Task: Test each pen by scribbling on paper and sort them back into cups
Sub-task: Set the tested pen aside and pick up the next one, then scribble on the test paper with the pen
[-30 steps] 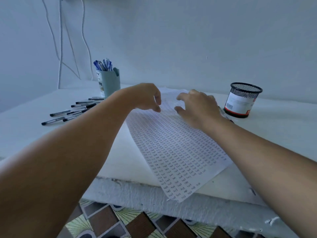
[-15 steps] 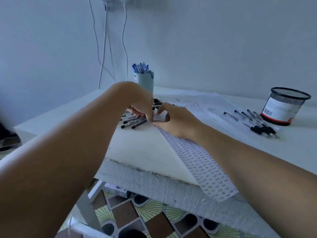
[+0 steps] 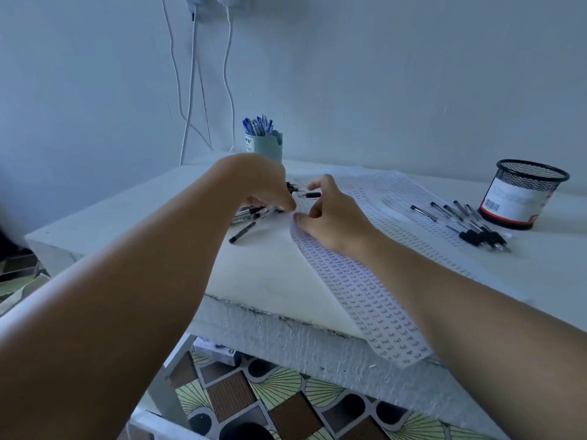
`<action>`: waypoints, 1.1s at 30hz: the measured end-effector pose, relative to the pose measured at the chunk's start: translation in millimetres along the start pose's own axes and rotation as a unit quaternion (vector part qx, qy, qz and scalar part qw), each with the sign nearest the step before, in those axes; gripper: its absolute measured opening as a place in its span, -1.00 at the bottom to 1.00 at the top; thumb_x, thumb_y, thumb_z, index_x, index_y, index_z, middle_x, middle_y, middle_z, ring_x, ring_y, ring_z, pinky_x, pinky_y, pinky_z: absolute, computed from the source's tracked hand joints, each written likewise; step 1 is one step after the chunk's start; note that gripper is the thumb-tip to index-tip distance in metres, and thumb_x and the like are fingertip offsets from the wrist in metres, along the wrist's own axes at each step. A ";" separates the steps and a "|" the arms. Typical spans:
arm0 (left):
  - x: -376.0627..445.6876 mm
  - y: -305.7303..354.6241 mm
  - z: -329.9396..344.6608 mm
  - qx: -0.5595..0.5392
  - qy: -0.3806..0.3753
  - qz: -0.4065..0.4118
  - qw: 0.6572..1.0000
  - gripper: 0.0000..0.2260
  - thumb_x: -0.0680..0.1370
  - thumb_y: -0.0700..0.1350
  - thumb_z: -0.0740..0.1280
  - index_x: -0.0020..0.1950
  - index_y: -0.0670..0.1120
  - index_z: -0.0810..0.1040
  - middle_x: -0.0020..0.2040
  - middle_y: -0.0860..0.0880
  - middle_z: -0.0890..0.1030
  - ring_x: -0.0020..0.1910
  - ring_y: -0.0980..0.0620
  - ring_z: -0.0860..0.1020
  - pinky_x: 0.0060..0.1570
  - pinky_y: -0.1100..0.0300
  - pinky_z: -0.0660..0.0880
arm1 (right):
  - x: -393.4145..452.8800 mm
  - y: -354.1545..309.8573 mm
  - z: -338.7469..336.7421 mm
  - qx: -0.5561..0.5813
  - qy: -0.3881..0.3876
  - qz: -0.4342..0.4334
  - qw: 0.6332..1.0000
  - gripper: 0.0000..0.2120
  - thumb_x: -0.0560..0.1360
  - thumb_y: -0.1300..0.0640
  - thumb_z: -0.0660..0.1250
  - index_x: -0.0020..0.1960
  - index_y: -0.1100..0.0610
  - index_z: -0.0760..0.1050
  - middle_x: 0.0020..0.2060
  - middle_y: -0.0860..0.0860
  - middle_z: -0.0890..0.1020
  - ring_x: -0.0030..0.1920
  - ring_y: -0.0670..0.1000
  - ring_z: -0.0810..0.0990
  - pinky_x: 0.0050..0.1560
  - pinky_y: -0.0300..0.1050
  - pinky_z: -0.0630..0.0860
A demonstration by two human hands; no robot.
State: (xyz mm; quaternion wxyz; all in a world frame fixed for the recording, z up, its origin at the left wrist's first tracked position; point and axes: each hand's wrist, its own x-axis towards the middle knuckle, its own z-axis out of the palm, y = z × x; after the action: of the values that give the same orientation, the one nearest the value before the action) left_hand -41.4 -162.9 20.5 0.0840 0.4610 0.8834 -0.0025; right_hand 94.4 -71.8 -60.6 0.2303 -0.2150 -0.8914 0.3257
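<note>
A black-capped pen (image 3: 309, 195) hangs between my two hands above the printed paper (image 3: 365, 290). My left hand (image 3: 260, 185) curls over its barrel end, above a heap of black pens (image 3: 249, 214). The fingers of my right hand (image 3: 333, 217) curl round its cap end while the hand's heel rests on the paper. One black pen (image 3: 243, 232) lies apart in front of the heap. At the back stands a pale cup (image 3: 265, 149) filled with blue pens (image 3: 258, 127). A black mesh cup (image 3: 524, 195) stands far right, with several black pens (image 3: 470, 225) lying beside it.
The white table's rough front edge (image 3: 301, 341) runs below my forearms, and the paper hangs over it. White cables (image 3: 190, 90) drop down the wall behind the pale cup. Patterned floor tiles (image 3: 286, 404) and a small box (image 3: 216, 349) show under the table.
My view swung left and both hands moved from the middle of the paper to the heap of black pens. One pen has come up off the table between my hands.
</note>
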 end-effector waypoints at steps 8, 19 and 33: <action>-13.7 19.3 -38.7 -0.004 0.156 0.019 0.988 -0.80 0.54 -0.05 0.36 -0.02 -0.19 0.62 -0.16 -0.10 0.63 -0.25 -0.12 0.52 -0.24 0.15 0.40 | 3.6 7.8 4.9 0.004 0.112 -0.058 0.992 -0.33 0.59 -0.10 0.41 0.59 -0.14 0.16 0.13 0.03 0.39 0.16 0.04 0.44 0.10 -0.17 0.39; -14.0 56.3 -27.6 -0.225 0.164 0.127 0.952 -0.59 0.53 0.10 0.42 0.25 -0.06 0.41 0.07 -0.04 0.61 -0.04 -0.03 0.56 -0.01 0.08 0.52 | 8.8 15.5 -34.1 -0.045 0.250 -0.117 0.960 -0.91 0.67 0.17 0.23 -0.02 0.11 0.45 -0.22 -0.04 0.53 -0.18 0.08 0.48 -0.15 -0.03 0.39; 21.9 118.7 21.6 -0.126 0.024 0.157 0.979 -0.70 0.59 -0.05 0.37 0.26 -0.15 0.59 0.13 -0.10 0.61 0.09 -0.12 0.59 0.04 0.09 0.47 | -7.3 31.0 -97.4 0.325 0.316 0.096 0.886 -0.57 0.54 -0.23 0.15 -0.25 0.04 0.07 -0.38 -0.05 0.16 -0.34 0.01 0.11 -0.29 -0.04 0.06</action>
State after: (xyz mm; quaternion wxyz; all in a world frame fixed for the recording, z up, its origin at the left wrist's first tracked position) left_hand 46.2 -78.6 4.6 0.1193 0.5798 0.7950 0.1328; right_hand 161.0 -7.3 -17.2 0.5245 -0.3044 -0.5906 0.5323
